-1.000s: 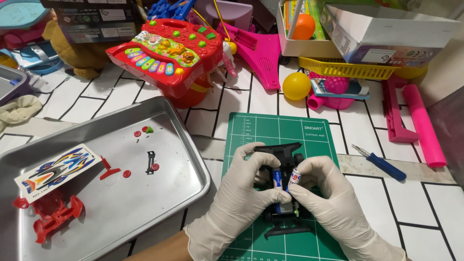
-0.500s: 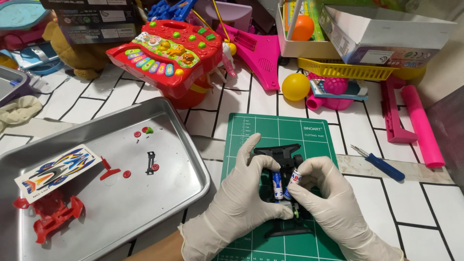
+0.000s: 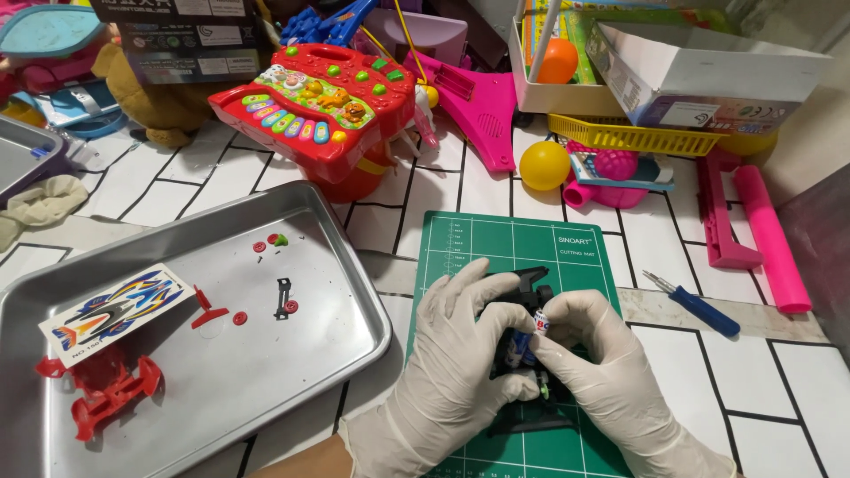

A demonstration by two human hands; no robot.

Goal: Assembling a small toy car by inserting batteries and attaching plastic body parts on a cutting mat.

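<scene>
Head view shows your gloved left hand (image 3: 460, 354) and right hand (image 3: 602, 363) both grasping the black toy car frame (image 3: 529, 292) between your fingertips over the green mat (image 3: 478, 239), its long axis pointing away from you.

Thin white disposable gloves (image 3: 460, 354)

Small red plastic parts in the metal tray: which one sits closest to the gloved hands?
The small round red disc touching the black bracket piece in the steel tray. The other red bits lie further left of the left hand.
</scene>
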